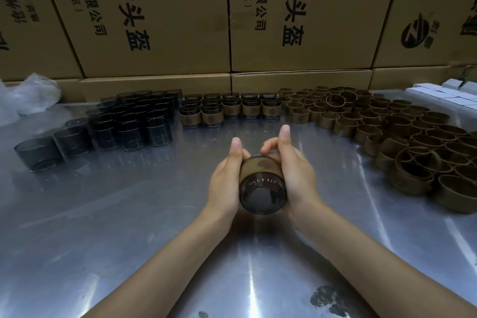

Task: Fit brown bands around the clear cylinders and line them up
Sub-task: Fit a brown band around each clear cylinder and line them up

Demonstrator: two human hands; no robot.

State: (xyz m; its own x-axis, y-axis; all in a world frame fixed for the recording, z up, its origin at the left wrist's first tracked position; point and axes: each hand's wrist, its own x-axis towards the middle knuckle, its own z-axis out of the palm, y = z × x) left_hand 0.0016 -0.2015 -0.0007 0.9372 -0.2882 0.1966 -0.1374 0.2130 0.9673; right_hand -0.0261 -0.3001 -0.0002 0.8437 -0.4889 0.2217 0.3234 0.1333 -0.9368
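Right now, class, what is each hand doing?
Left hand: fingers curled round the banded cylinder, gripping its left side.
Right hand: gripping the same cylinder's right side.

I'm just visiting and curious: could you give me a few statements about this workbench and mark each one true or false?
1. Both hands hold one cylinder with a brown band around it. True: the left hand and right hand cup it from either side.
2. The loose brown bands lie on the person's left. False: they lie on the right.
3. The bare cylinders stand on the left. True.
4. The finished banded cylinders sit at the near table edge. False: they stand at the far side, before the cardboard boxes.
5. The table is wooden. False: it is shiny metal.
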